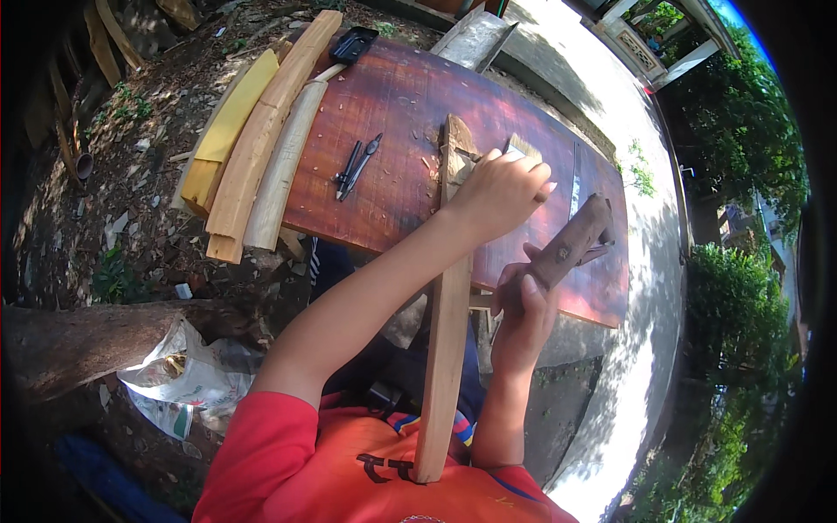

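The left hand is clenched over a small tool, probably a chisel, pressing its hidden edge onto the upper end of a long wooden slat. The right hand grips the handle of a wooden mallet, whose head is raised at about two o'clock from the fist, clear of the left hand. The slat runs from the person's lap up onto the reddish bench, its worked end lying near the bench's middle, with pale chips scattered around it.

This looks like the chopping step of a cut in the slat's end. The next blow calls for the mallet to land squarely on the tool's top while the left hand keeps the tool steady and the fingers out of its path.

At nine o'clock from the left hand lies a dark pair of dividers; farther out, at ten o'clock, pale planks rest along the bench edge.
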A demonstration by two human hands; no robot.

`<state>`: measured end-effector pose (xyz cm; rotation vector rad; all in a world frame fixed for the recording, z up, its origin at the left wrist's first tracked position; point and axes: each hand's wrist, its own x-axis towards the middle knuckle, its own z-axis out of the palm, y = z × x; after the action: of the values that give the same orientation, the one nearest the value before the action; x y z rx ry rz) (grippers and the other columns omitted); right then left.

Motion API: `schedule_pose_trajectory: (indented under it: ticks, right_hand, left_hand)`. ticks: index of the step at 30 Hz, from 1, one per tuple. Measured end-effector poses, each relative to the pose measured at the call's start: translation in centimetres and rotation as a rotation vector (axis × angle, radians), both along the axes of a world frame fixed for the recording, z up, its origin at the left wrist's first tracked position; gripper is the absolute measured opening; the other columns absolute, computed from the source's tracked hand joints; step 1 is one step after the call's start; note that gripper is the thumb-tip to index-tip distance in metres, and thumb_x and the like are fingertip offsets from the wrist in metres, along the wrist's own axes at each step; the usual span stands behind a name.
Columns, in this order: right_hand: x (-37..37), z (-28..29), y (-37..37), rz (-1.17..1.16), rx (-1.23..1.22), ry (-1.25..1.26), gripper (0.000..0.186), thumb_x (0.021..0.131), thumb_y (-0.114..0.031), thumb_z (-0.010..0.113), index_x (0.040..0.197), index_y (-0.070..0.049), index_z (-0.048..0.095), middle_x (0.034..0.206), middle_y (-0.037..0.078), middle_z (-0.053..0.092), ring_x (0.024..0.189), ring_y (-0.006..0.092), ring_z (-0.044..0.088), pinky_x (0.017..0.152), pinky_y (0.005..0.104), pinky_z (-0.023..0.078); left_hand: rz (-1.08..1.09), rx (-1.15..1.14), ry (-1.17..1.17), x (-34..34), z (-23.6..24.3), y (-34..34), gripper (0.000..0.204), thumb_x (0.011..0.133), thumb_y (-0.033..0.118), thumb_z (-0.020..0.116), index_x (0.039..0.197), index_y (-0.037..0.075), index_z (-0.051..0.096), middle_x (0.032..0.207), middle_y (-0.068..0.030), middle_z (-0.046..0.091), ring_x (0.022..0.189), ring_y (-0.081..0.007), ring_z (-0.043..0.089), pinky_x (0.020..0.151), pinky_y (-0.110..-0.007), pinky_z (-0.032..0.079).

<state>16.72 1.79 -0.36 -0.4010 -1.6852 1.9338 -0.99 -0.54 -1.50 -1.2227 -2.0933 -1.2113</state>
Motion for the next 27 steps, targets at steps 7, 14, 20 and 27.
schedule_pose_trajectory:
  ticks: [7,14,20,27]
  right_hand:
    - [-0.4,0.0,1.0,0.000,0.079,-0.030,0.051,0.095,-0.025,0.060,0.135,0.004,0.049,0.087,0.005,0.060,0.064,0.0068,0.049,0.054,0.0223,0.039]
    - [-1.2,0.8,-0.9,-0.217,0.080,0.153,0.055,0.092,-0.034,0.054,0.132,0.005,0.048,0.078,0.005,0.057,0.057,0.0076,0.047,0.049,0.0211,0.035]
    - [-0.9,1.2,-0.7,-0.122,0.093,0.000,0.053,0.092,-0.035,0.055,0.129,0.003,0.050,0.079,0.004,0.056,0.063,0.0084,0.049,0.054,0.0214,0.036]
    - [0.2,0.5,-0.1,-0.040,0.049,-0.087,0.049,0.093,-0.028,0.065,0.131,0.000,0.053,0.087,0.002,0.059,0.067,0.0065,0.051,0.057,0.0215,0.039]
  left_hand:
    - [-0.006,-0.011,0.027,0.4,0.8,0.7,0.034,0.103,0.036,0.047,0.097,0.006,0.062,0.082,-0.0122,0.066,0.084,-0.0310,0.067,0.075,-0.044,0.049]
    - [-0.082,0.150,-0.003,0.1,0.9,0.5,0.010,0.088,0.016,0.059,0.085,0.006,0.058,0.074,-0.0145,0.063,0.077,-0.0360,0.064,0.071,-0.046,0.047]
    - [-0.105,0.099,-0.045,0.4,1.1,0.4,0.012,0.083,0.013,0.061,0.074,0.006,0.057,0.073,-0.0131,0.062,0.073,-0.0350,0.063,0.069,-0.045,0.047]
    - [-0.168,-0.060,-0.052,0.3,1.2,-0.4,0.008,0.082,0.013,0.064,0.086,0.005,0.062,0.081,-0.0151,0.065,0.080,-0.0374,0.064,0.072,-0.046,0.047]
